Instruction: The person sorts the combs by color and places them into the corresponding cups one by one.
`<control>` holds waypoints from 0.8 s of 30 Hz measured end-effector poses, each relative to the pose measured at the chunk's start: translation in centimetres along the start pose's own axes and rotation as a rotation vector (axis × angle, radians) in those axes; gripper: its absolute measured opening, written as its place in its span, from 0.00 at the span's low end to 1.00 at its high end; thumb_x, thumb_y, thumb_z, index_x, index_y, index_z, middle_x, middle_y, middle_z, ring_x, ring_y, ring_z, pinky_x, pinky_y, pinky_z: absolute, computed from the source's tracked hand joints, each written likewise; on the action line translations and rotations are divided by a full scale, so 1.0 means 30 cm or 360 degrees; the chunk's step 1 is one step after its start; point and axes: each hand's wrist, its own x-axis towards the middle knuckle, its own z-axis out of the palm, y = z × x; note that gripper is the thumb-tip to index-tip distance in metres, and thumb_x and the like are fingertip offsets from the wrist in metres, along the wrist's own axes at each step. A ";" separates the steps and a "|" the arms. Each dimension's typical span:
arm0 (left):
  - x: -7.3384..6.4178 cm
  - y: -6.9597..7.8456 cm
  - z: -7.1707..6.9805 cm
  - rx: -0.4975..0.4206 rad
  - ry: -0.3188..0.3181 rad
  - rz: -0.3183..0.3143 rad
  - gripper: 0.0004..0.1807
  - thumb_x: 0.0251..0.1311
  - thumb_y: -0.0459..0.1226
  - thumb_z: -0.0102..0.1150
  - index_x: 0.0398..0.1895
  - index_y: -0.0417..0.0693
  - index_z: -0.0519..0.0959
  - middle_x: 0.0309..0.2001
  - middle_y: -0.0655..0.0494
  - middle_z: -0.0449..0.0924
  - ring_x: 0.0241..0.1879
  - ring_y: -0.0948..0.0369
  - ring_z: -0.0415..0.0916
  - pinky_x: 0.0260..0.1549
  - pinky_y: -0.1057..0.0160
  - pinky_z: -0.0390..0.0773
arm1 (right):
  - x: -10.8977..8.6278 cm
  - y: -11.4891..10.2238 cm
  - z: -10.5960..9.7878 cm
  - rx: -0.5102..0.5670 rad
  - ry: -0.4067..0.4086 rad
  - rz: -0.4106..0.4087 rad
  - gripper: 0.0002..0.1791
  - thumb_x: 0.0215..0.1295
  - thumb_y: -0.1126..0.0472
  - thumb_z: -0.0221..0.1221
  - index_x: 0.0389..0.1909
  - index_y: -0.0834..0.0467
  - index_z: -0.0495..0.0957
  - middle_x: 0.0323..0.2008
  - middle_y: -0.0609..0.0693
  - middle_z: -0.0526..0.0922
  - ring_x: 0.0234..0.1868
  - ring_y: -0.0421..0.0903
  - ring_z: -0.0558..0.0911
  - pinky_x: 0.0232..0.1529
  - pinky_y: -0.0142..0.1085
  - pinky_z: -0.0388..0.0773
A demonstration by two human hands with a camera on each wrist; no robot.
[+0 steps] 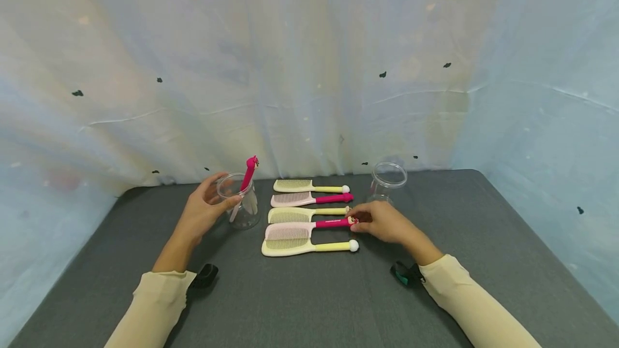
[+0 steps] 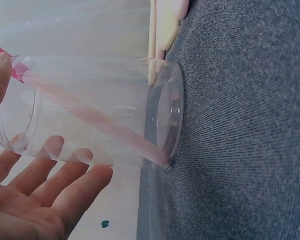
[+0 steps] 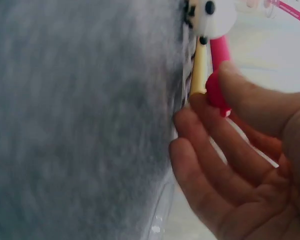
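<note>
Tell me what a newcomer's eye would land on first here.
Probably the pink-handled comb leaning in the clear jar that the left hand holds. Next, the row of five yellow and pink combs mid-table, where the right hand pinches the nearer pink one by its handle end. A second jar stands just beyond that hand.

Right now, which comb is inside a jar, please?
The magenta-handled comb leaning inside the jar at the left hand; the other five combs are outside.

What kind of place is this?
Perhaps a little curtained-off work spot indoors: there's a dark grey table, a pale hanging sheet behind it, and combs lined up between two clear jars.
</note>
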 end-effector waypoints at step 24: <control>-0.037 0.019 -0.023 0.0110 -0.0062 0.0012 0.48 0.56 0.56 0.70 0.76 0.58 0.57 0.73 0.45 0.65 0.71 0.40 0.64 0.64 0.35 0.68 | -0.010 -0.050 -0.014 0.0223 0.0214 -0.0056 0.16 0.61 0.58 0.69 0.50 0.57 0.84 0.41 0.46 0.89 0.44 0.44 0.87 0.44 0.36 0.85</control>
